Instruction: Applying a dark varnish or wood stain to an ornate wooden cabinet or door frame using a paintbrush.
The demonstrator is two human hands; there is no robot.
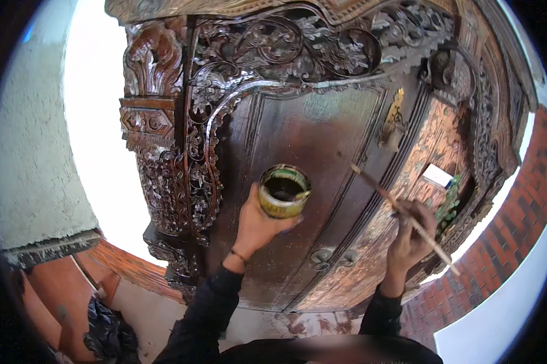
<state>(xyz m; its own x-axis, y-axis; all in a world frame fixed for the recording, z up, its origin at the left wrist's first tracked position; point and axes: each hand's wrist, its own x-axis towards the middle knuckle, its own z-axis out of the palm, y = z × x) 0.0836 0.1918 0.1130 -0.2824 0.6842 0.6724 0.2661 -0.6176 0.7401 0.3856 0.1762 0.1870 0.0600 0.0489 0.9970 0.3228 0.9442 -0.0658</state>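
Note:
In front of a dark wooden door panel, my left hand is wrapped round a yellow-green can. The can has no lid, and dark liquid shows inside it. My right hand grips a long thin paintbrush by its pale handle. Its dark bristle tip points up and left toward the panel; whether it touches the wood I cannot tell. Ornate carved scrollwork, dark and glossy, frames the panel above and to the left.
A brass lock plate is on the door, with small knobs lower down. At right, a white box rests beside green leaves by a lighter wood panel. A brick wall curves at far right; a black plastic bag lies lower left.

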